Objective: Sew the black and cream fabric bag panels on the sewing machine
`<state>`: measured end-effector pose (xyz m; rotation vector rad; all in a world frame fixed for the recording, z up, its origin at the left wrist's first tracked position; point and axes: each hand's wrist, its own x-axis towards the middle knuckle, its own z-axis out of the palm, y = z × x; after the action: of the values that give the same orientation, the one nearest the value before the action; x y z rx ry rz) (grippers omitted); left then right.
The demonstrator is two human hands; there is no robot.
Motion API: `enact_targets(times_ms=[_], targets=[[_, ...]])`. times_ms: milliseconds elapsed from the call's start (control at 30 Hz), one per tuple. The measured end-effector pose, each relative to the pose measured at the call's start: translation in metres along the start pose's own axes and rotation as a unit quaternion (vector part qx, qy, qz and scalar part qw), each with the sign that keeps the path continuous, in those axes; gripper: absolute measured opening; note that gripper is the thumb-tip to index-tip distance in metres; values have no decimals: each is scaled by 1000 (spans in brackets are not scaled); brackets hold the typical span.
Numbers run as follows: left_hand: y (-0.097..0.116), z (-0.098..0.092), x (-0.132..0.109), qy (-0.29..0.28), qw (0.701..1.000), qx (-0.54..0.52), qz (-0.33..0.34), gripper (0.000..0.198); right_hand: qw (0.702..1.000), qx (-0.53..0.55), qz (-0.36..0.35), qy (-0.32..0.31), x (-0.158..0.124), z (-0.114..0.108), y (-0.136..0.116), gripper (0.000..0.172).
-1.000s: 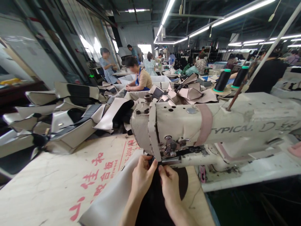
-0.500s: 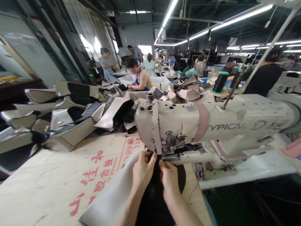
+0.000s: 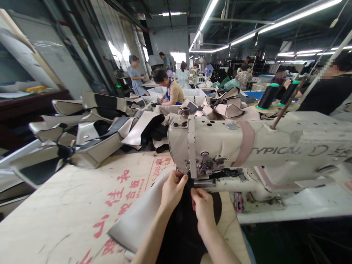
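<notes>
- Two bare forearms enter from the bottom edge, with no sleeve showing on either.
- Left hand (image 3: 172, 189): ungloved, no ring, watch or bracelet visible on it or on its wrist.
- Right hand (image 3: 204, 207): likewise ungloved and unadorned.
- Fingers (image 3: 183, 179) are slender; the nails are too small to tell.

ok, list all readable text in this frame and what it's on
"TYPICAL" on the sewing machine arm, in dark letters.
Handwriting to the right of it on the same arm, starting with something like "D": too faint to read.
Large red Chinese characters on the plywood board, including "佳", "和", "合" and "板"; those at the bottom edge are cut off.
Small red line on the board reading roughly "C-2006" and "plywood": too small to be sure.
Nothing else is legible.
</notes>
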<state>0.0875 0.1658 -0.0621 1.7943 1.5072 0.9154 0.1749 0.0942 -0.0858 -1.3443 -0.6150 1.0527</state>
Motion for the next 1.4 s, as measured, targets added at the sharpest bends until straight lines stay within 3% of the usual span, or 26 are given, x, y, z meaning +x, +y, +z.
enact_targets(times_ms=[233, 367, 500, 600, 667, 700, 733, 800, 833, 900, 1000, 1133, 1233, 1300, 1400], targets=[[-1, -1, 13, -5, 1000, -14, 8, 23, 999, 30, 30, 12, 2, 7, -8, 42], [-1, 0, 16, -10, 999, -34, 10, 23, 999, 21, 26, -14, 1, 2, -8, 45], [-2, 2, 14, 3, 998, -55, 4, 24, 998, -16, -3, -59, -8, -33, -10, 46], [-1, 3, 13, 12, 998, -67, 0, 24, 988, -124, -87, -29, -19, -87, -21, 46], [0, 3, 12, 16, 997, -74, -3, 23, 953, -226, -192, 67, -25, -133, -36, 42], [0, 2, 11, 16, 997, -77, -3, 23, 910, -281, -263, 153, -26, -157, -46, 40], [1, 2, 11, 16, 997, -79, -4, 23, 849, -330, -330, 248, -25, -182, -57, 39], [2, 1, 10, 15, 996, -83, -4, 23, 737, -405, -411, 352, -21, -229, -77, 38], [2, 1, 10, 14, 996, -85, -4, 23, 696, -443, -438, 357, -17, -251, -85, 40], [2, 0, 10, 12, 996, -87, -2, 23, 661, -519, -467, 274, -7, -286, -91, 43], [2, 0, 11, 10, 996, -87, 0, 22, 644, -560, -480, 202, 6, -313, -75, 45], [3, -1, 12, 2, 997, -82, 7, 22, 643, -516, -511, 243, 14, -316, -24, 55], [5, -4, 11, -10, 997, -78, 13, 24, 637, -521, -522, 224, 18, -319, 5, 52], [5, -6, 9, -26, 997, -72, 17, 27, 624, -534, -527, 218, 19, -324, 9, 51], [4, -8, 8, -61, 996, -57, 23, 31, 605, -551, -530, 224, 18, -329, -11, 52]])
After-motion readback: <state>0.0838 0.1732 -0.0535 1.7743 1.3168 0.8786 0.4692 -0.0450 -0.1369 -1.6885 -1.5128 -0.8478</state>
